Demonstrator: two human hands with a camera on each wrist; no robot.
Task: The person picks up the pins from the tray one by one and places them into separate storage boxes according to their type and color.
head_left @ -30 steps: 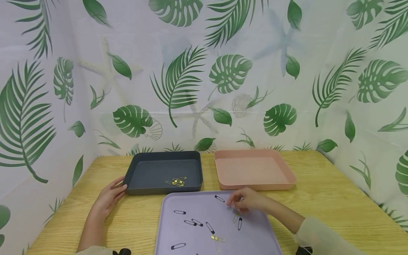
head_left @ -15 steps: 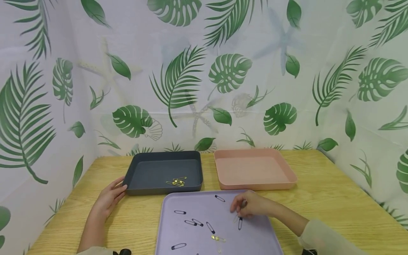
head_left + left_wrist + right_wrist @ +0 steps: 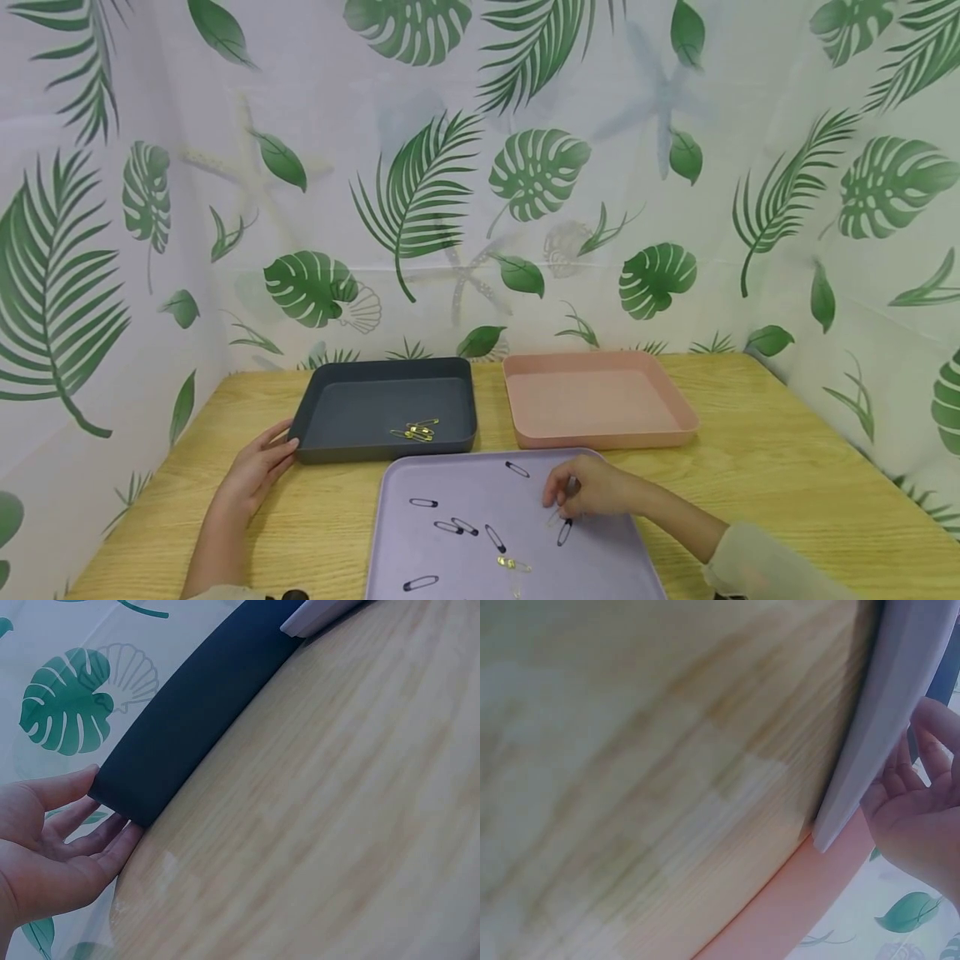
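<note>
My left hand (image 3: 255, 468) holds the front left corner of the dark grey tray (image 3: 337, 454), its thumb at the rim and fingers against the lower edge in the left wrist view. Several gold safety pins (image 3: 420, 431) lie in that tray. Over the right part of the lilac tray (image 3: 450, 467), my right hand (image 3: 596, 487) has bent fingers and thumb at a gold safety pin (image 3: 554, 519). Whether they pinch it is unclear. A black safety pin (image 3: 564, 533) lies right by the thumb. In the right wrist view the fingertips are hidden behind the lilac tray's rim (image 3: 885, 727).
Several black safety pins (image 3: 448, 527) are spread over the lilac tray, with more gold safety pins (image 3: 513, 564) near its front. A pink tray (image 3: 600, 440) stands behind it on the wooden table (image 3: 750, 467). A leaf-patterned cloth (image 3: 465, 208) hangs around the table.
My right hand has lowered from above the lilac tray and moved slightly right to the gold safety pin. The black safety pin beside it has turned a little. My left hand stays put.
</note>
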